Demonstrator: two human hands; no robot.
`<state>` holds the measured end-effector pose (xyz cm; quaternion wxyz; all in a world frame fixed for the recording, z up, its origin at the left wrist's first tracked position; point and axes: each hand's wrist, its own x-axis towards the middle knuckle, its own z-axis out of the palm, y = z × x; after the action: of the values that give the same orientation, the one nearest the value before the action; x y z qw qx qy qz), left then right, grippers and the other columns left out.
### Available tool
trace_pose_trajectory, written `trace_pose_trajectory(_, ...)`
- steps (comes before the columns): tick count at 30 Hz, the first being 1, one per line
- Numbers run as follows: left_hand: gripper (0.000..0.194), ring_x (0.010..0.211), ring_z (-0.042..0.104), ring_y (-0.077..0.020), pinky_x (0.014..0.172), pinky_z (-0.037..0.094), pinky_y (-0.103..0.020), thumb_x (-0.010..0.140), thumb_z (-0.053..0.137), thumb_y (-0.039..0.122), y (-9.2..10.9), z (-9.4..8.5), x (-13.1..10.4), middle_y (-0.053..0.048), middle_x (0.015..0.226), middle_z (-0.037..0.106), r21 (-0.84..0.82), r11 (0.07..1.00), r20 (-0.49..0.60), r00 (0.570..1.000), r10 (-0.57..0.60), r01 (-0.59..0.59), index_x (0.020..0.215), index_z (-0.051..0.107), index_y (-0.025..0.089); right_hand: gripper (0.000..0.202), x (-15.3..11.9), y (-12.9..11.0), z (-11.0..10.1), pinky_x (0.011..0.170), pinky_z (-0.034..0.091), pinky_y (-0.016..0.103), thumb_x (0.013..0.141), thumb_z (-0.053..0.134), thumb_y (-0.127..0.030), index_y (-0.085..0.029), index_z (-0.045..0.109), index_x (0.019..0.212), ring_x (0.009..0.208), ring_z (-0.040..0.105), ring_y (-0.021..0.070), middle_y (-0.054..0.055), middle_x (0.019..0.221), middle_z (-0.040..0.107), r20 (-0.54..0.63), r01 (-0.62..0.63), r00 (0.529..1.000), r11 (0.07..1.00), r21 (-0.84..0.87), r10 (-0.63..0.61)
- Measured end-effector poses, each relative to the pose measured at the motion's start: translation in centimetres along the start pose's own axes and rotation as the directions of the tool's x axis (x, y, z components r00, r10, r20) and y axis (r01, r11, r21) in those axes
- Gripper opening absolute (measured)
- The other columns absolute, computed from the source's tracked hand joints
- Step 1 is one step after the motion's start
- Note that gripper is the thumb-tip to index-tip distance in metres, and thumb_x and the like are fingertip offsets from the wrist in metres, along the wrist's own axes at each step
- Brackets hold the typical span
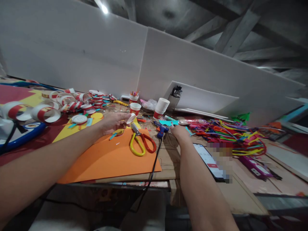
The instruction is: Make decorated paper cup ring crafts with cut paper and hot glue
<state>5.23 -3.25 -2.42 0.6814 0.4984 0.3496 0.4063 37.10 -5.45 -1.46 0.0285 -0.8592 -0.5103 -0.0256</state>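
Presently, in the head view, my left grip (114, 123) pinches a small white piece (131, 118) near the tips of the scissors (137, 145). My right grip (179, 131) is near the blue paper (169, 122) and the glue gun (162, 130); whether it holds something, I cannot tell. The black cord (156, 157) hangs over the bench (175, 191) edge; if my arm catches it, the glue gun could be dragged.

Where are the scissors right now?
In the head view, the scissors lie near the middle, mostly on the orange sheet, just right of the left hand.
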Motion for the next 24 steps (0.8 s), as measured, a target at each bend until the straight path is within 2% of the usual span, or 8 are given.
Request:
trace_pose_trajectory(3, 0.026, 0.069, 0.064, -0.0133, 0.053, 0.047, -0.02, 0.077, 0.072, 0.033, 0.0, -0.1, 0.0, -0.009, 0.09, 0.069, -0.016, 1.0, -0.005, 1.0, 0.008, -0.009, 0.095, 0.07, 0.014, 0.05, -0.8, -0.6, -0.9, 0.08, 0.049, 0.032, 0.095, 0.037, -0.042, -0.01, 0.068, 0.116, 0.104, 0.067, 0.0278, 0.022, 0.112, 0.069, -0.011, 0.004, 1.0, 1.0, 0.028, -0.004)
trace_pose_trajectory(6, 0.025, 0.069, 0.063, -0.012, 0.052, 0.047, -0.019, 0.078, 0.071, 0.032, 0.0, -0.2, 0.1, -0.008, 0.092, 0.068, -0.037, 0.999, -0.011, 1.0, 0.018, -0.018, 0.095, 0.069, 0.014, 0.046, -2.4, -1.5, -2.4, 0.078, 0.047, 0.027, 0.094, 0.039, -0.046, -0.018, 0.074, 0.103, 0.1, 0.068, 0.024, 0.015, 0.102, 0.073, -0.009, 0.109, 0.994, 0.992, 0.067, -0.108)
trace_pose_trajectory(8, 0.024, 0.068, 0.063, -0.0114, 0.052, 0.046, -0.018, 0.079, 0.071, 0.032, 0.1, -0.3, 0.1, -0.007, 0.091, 0.068, -0.043, 0.999, -0.015, 1.0, 0.016, -0.017, 0.095, 0.069, 0.014, 0.042, -3.6, -1.9, -3.4, 0.077, 0.047, 0.03, 0.09, 0.047, -0.049, -0.018, 0.075, 0.094, 0.098, 0.068, 0.0268, 0.015, 0.096, 0.074, -0.001, 0.168, 0.986, 0.984, 0.056, -0.168)
trace_pose_trajectory(10, 0.023, 0.067, 0.063, -0.0113, 0.051, 0.046, -0.018, 0.079, 0.071, 0.032, 0.1, -0.3, 0.2, -0.006, 0.088, 0.068, -0.043, 0.999, -0.017, 1.0, 0.011, -0.012, 0.093, 0.069, 0.014, 0.044, -4.4, -1.9, -4.0, 0.078, 0.048, 0.035, 0.087, 0.051, -0.053, -0.017, 0.075, 0.085, 0.097, 0.068, 0.0303, 0.016, 0.091, 0.073, 0.015, 0.123, 0.992, 0.992, 0.01, -0.123)
trace_pose_trajectory(12, 0.022, 0.067, 0.063, -0.0114, 0.051, 0.045, -0.018, 0.079, 0.071, 0.032, 0.1, -0.3, 0.2, -0.006, 0.085, 0.067, -0.046, 0.999, -0.024, 1.0, 0.014, -0.015, 0.092, 0.069, 0.013, 0.043, -4.8, -1.5, -3.9, 0.08, 0.048, 0.038, 0.086, 0.052, -0.053, -0.017, 0.074, 0.079, 0.098, 0.067, 0.0319, 0.017, 0.092, 0.073, 0.084, 0.079, 0.994, 0.995, -0.064, -0.074)
trace_pose_trajectory(17, 0.025, 0.067, 0.063, -0.0119, 0.05, 0.043, -0.019, 0.078, 0.072, 0.031, 0.3, -0.5, 0.4, -0.007, 0.087, 0.068, -0.076, 0.995, -0.042, 0.997, 0.064, -0.067, 0.095, 0.07, 0.012, 0.026, -4.3, -0.2, -2.4, 0.083, 0.048, 0.036, 0.083, 0.061, -0.038, -0.016, 0.073, 0.083, 0.098, 0.068, 0.0287, 0.015, 0.093, 0.073, 0.238, 0.144, 0.966, 0.978, -0.152, -0.105)
trace_pose_trajectory(21, 0.026, 0.07, 0.063, -0.0123, 0.053, 0.045, -0.019, 0.074, 0.074, 0.029, 0.5, -0.6, 0.3, -0.008, 0.089, 0.068, -0.136, 0.988, -0.061, 0.996, 0.069, -0.077, 0.094, 0.07, 0.012, 0.032, -4.4, -0.2, -2.3, 0.08, 0.048, 0.037, 0.084, 0.06, -0.042, -0.013, 0.073, 0.086, 0.097, 0.068, 0.0311, 0.017, 0.097, 0.072, 0.226, 0.121, 0.971, 0.979, -0.165, -0.082)
trace_pose_trajectory(24, 0.027, 0.075, 0.062, -0.0128, 0.058, 0.046, -0.02, 0.071, 0.076, 0.026, 0.5, -0.6, 0.2, -0.009, 0.096, 0.068, -0.183, 0.979, -0.04, 0.996, 0.082, -0.088, 0.092, 0.07, 0.012, 0.036, -5.5, -1.7, -3.0, 0.08, 0.047, 0.034, 0.09, 0.052, -0.045, -0.014, 0.071, 0.095, 0.104, 0.065, 0.0296, 0.017, 0.106, 0.07, 0.095, 0.138, 0.988, 0.982, -0.13, -0.126)
